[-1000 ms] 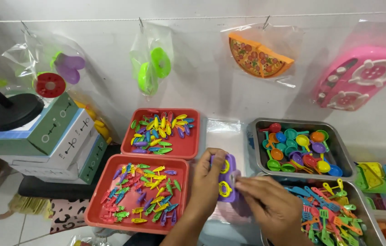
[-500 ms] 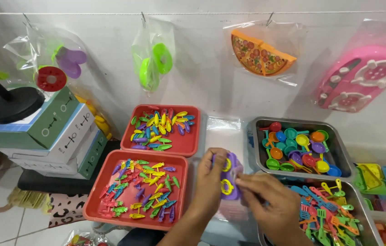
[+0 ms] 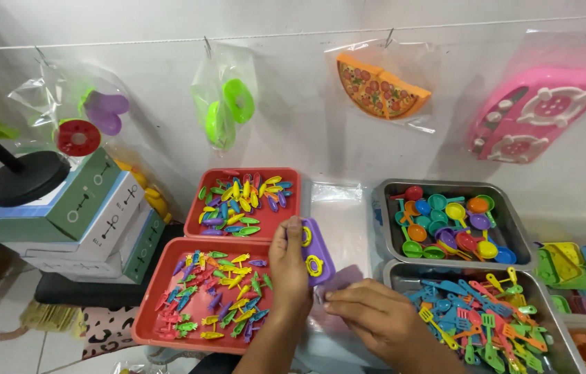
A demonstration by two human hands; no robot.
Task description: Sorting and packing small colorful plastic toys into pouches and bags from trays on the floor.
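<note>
Left hand (image 3: 289,266) upright at centre of counter (image 3: 348,215), grip clenched on purple toy stove (image 3: 315,251); thumb along its top edge, fingers behind, so face with yellow burner rings turned toward camera. Stove tilted on edge, above a clear plastic bag (image 3: 338,291), probably to ease insertion.

Right hand (image 3: 376,318) low, just beside stove's lower corner, fingers pinching bag edge; grip closed on the film, apparently to keep its mouth taut.

Sorted stock within reach on both sides:
- near red tray (image 3: 161,325), left: small multicoloured pieces.
- far red tray (image 3: 196,215), behind: leaf-shaped pieces.
- far metal tray (image 3: 514,235), right: toy pans.
- near metal tray (image 3: 403,273), right: toy spatulas and forks.

Bagged samples hung on wire along wall: pizza toy (image 3: 379,86), pink stove toy (image 3: 538,114). Stacked boxes (image 3: 78,215) at left.
</note>
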